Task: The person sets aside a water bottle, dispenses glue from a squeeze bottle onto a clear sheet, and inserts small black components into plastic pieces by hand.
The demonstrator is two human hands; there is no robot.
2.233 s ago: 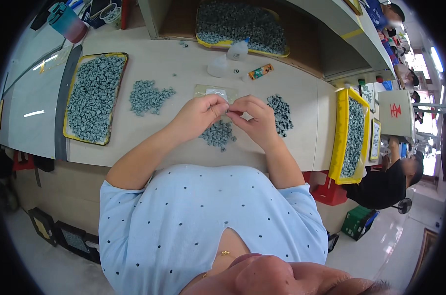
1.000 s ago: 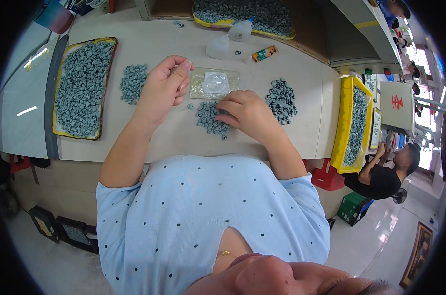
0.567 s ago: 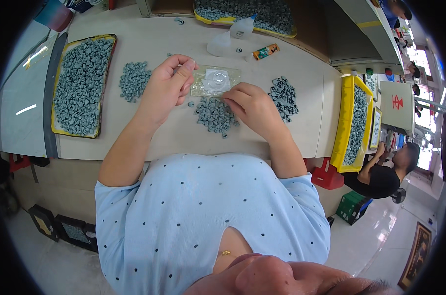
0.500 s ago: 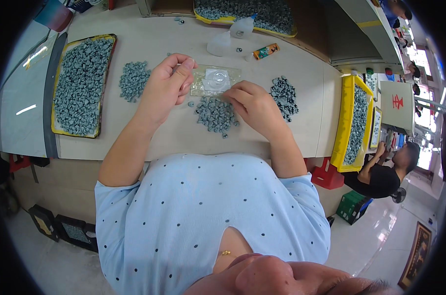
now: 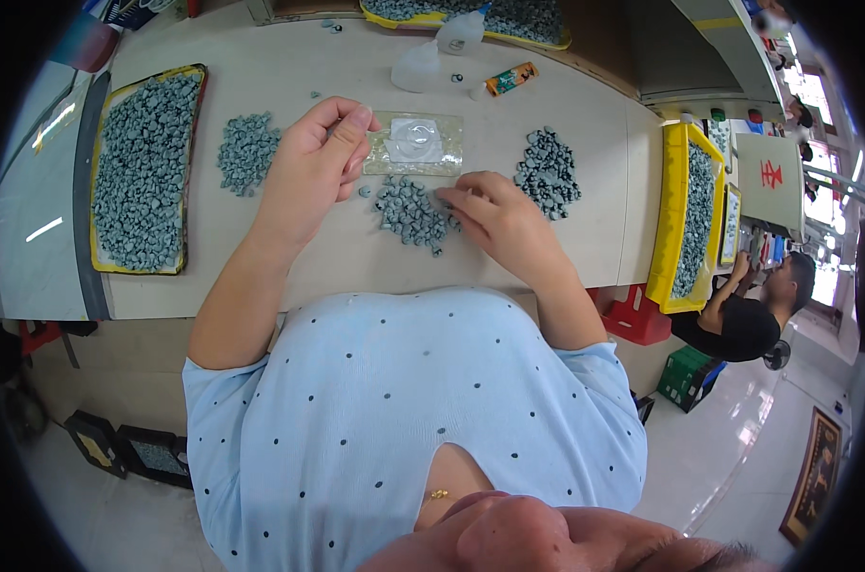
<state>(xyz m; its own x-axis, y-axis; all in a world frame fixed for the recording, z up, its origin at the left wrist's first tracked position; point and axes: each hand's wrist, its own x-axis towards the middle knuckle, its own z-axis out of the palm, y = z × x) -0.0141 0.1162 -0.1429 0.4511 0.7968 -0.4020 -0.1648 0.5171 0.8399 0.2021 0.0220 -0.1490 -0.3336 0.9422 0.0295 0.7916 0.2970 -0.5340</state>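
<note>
Grey-green pieces (image 5: pixel 411 214) sit heaped on the pale table (image 5: pixel 356 257), right of a yellow-edged tray (image 5: pixel 137 271). The left hand (image 5: pixel 325 148) is curled nearly closed, thumb against forefinger; the right hand (image 5: pixel 494 214), half open, is at the heap's right edge. Whether either holds anything, I cannot tell. Just beyond lies a clear slab (image 5: pixel 453 145); one stray piece (image 5: pixel 364 192) lies left.

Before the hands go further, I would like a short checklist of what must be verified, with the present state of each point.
1. Right hand at middle pile: ok, by its right side.
2. Left hand holding a piece: cannot tell, fingers hide it.
3. Middle pile gathered: not ok, one loose piece lies to its left.
4. Left pile and right pile apart from middle pile: ok.
5. Nearer bottle off the pad: ok, behind it.
</note>
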